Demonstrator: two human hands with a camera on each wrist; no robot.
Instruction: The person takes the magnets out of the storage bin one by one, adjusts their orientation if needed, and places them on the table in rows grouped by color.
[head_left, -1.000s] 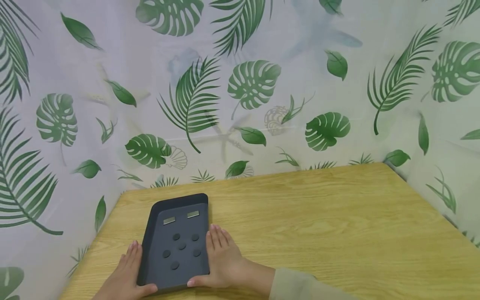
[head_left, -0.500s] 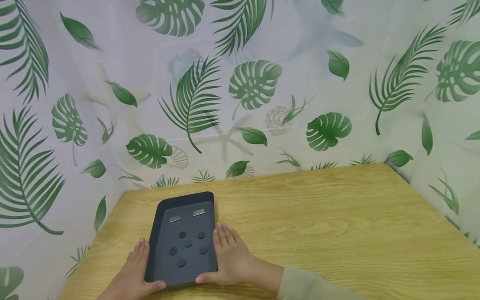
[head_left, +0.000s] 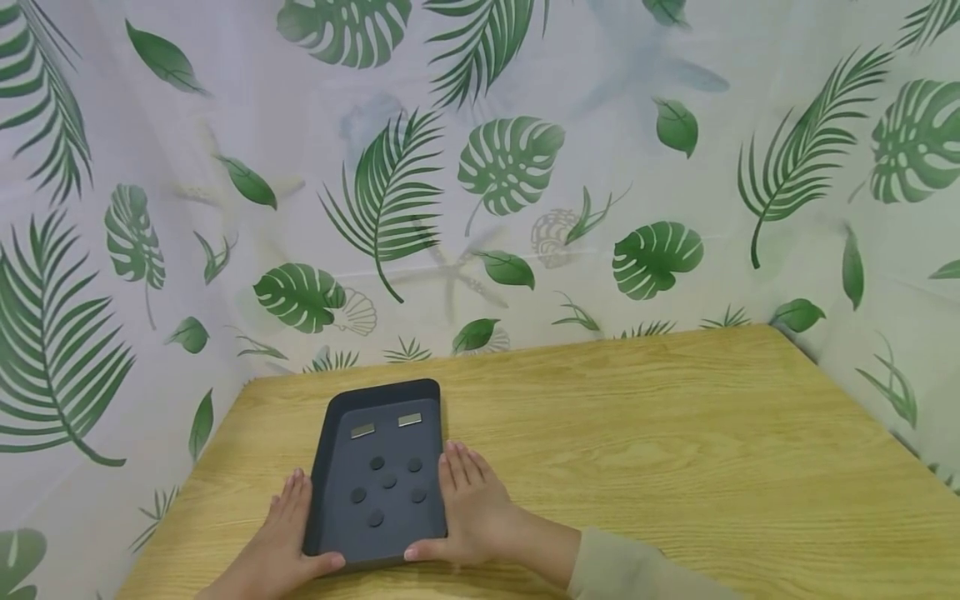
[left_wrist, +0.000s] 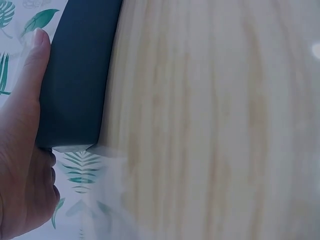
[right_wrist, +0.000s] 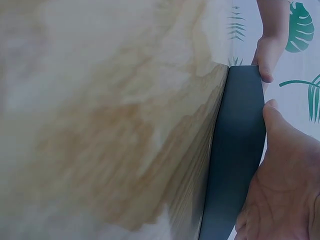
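Note:
A dark grey rectangular tray (head_left: 345, 535) with raised sides lies on the table toward the left. Inside are a small shiny rectangular plate (head_left: 363, 431) on the left, a second such plate (head_left: 409, 420) on the right, and several dark round discs (head_left: 389, 481). My left hand (head_left: 273, 542) lies along the tray's left side, fingers straight, its thumb at the near edge. Mirroring it, my right hand (head_left: 478, 510) presses the right side with straight fingers and the thumb at the near rim. Both wrist views show a hand against the tray's outer wall.
A wood-grain table (head_left: 645, 433) extends to the right of the tray. Behind it and at both sides hangs a white leaf-printed cloth (head_left: 585, 275). The right forearm's pale green sleeve (head_left: 622, 567) rests across the front of the view.
The tray has slid to the right and slightly away, with the discs and shiny plates in it. Both hands have moved along with it, keeping their places at its sides.

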